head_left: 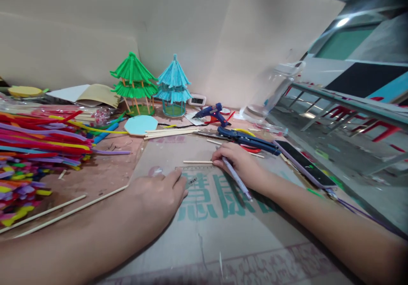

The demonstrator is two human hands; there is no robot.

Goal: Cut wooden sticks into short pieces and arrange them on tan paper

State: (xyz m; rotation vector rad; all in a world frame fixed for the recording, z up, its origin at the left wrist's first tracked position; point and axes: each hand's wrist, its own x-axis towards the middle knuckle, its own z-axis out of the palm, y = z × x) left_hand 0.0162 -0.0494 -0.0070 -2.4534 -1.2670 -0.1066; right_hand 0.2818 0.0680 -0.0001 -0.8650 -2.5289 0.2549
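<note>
Measuring seems to be the step, so the short stick [196,162] should be kept parallel to the clear ruler [199,172], just beyond its scale on the cardboard [165,242]. The ruler's left end is seemingly steadied by the left hand [161,193], loosely flat, nothing gripped. A pen [236,178] is held in the curled right hand [234,159], fingertips at the stick's right end; light pressure's best.

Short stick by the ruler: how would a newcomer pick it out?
Find the printed board, then the clear ruler on it, between the left hand and right hand. The short stick lies along its far edge. Unlike the longer sticks farther back, it is beside the ruler, reaching the right hand.
</note>
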